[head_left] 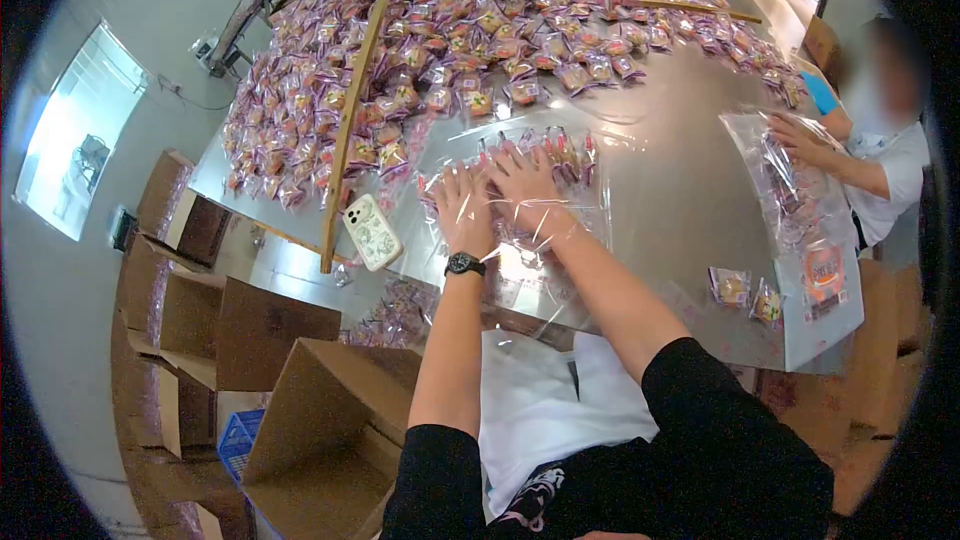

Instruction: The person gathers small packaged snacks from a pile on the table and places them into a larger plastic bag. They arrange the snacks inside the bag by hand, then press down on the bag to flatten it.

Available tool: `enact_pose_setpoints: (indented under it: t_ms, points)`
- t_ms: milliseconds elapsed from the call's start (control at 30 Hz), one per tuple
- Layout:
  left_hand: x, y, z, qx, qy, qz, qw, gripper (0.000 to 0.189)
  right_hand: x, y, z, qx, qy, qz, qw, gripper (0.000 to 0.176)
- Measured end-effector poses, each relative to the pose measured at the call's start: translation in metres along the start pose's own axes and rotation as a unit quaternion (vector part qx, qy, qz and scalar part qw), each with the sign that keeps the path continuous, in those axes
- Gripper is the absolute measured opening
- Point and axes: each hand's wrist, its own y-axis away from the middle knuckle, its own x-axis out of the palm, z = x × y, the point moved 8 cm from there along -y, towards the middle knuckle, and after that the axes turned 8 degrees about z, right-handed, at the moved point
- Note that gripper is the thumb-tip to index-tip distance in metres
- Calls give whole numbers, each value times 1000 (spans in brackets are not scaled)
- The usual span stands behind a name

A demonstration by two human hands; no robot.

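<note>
A large clear plastic bag (603,202) lies flat on the metal table, with a row of small wrapped packets (572,162) along its far end. My left hand (463,202) is inside the bag, palm down with fingers stretched out over the packets at the left. Beside it my right hand (527,183) also lies inside the bag, fingers spread across the middle packets. Both hands are open, and the film covers them with shiny creases. The packets under my palms are hidden. A dark watch (464,264) sits on my left wrist.
A heap of wrapped packets (480,25) covers the far table, with wooden strips (362,100) across it. A phone (371,232) lies left of the bag. Cardboard boxes (320,430) stand at lower left. At right, another person's hands (800,138) handle a filled bag (785,180); two loose packets (735,287) lie nearby.
</note>
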Motion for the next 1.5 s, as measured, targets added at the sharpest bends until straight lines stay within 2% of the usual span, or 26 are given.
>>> enact_pose_setpoints:
  t_ms: [100, 300, 400, 500, 700, 800, 900, 1000, 1033, 1100, 1133, 1167, 1233, 1367, 1433, 1500]
  points:
    - [10, -2, 5, 2, 0, -17, 1000, 55, 13, -7, -5, 23, 30, 32, 999, 61]
    - [-12, -4, 9, 17, -15, 55, 998, 52, 12, -11, -8, 30, 2, 38, 999, 61]
    - [-5, 1, 11, -11, 1, -17, 1000, 50, 16, -7, -11, 37, -1, 28, 999, 56]
    - [0, 4, 10, -31, -5, -53, 998, 51, 25, -8, -16, 43, 8, 13, 999, 52]
    - [14, 5, 24, -82, 89, -103, 987, 49, 19, -6, -12, 67, -21, -6, 998, 45]
    - [-5, 16, 16, -10, 58, -172, 983, 46, 21, -5, -12, 61, -38, -45, 996, 43]
    - [-3, 10, 28, -3, 55, -125, 991, 43, 20, -5, -10, 63, -43, -55, 996, 44]
    - [-1, 1, 30, -77, 48, -113, 989, 39, 23, -6, -12, 64, -57, -55, 995, 43]
    - [2, 2, 31, -89, 58, -153, 983, 36, 26, -6, -15, 65, -80, -62, 993, 43]
    - [6, 4, 30, -121, 89, -164, 975, 35, 30, -6, -15, 71, -127, -73, 987, 44]
    - [6, 6, 31, -135, 102, -167, 971, 34, 29, -5, -13, 76, -108, -77, 988, 45]
    - [12, 5, 31, -137, 91, -137, 977, 41, 27, -5, -12, 83, -89, -82, 989, 45]
    - [12, -2, 48, -288, 197, -90, 933, 40, 26, -4, -7, 88, -26, -104, 990, 45]
    - [57, -7, 66, -135, 153, -137, 969, 32, 29, -5, -7, 117, -38, -82, 989, 47]
    - [3, -9, 56, -166, 234, -96, 953, 32, 30, -5, -5, 112, -56, -89, 988, 47]
    - [-7, -6, 48, -109, 154, -167, 968, 33, 29, -4, -5, 92, -59, -108, 988, 46]
